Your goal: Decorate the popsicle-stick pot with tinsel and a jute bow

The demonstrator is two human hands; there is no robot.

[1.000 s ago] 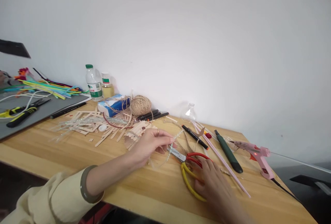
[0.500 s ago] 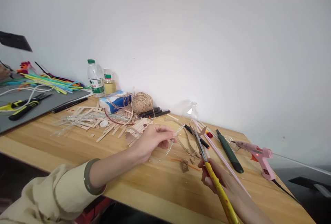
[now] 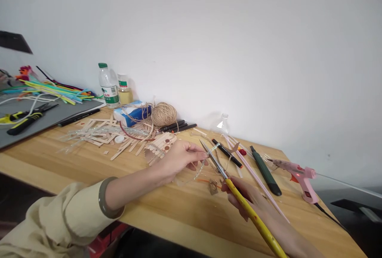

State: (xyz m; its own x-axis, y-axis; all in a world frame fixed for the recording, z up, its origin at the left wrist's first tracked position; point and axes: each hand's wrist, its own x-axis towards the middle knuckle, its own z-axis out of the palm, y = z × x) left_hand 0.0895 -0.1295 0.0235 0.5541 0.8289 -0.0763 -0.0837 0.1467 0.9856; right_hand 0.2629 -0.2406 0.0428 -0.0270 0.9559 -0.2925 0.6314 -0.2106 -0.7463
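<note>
A thin, sparkly clear strip, like a tinsel pipe cleaner point(image 3: 199, 170), is pinched between the thumb and fingers of my left hand point(image 3: 185, 155). One end hangs below the fingers and the other sticks out past the thumb. My right hand point(image 3: 243, 196) grips yellow-handled scissors point(image 3: 219, 166), their metal blades pointing up and left. The blades lie across the strip close to my left fingertips; whether they touch it I cannot tell. On the table beneath are loose brown twine, an orange strip and a small brown square point(image 3: 213, 187). A black marker point(image 3: 228, 154) lies just behind the blades.
Craft sticks point(image 3: 101, 130), a twine ball point(image 3: 164, 114), a tissue pack point(image 3: 133, 113) and bottles point(image 3: 109, 87) stand left. A green cutter point(image 3: 265, 170) and a pink glue gun point(image 3: 301, 176) with a lit red light lie right. Pliers point(image 3: 28, 119) rest on a grey mat.
My right hand has brought the scissors left, from beside the strip's far end to close by my left fingertips. The blades look closer together. My left hand still pinches the strip.
</note>
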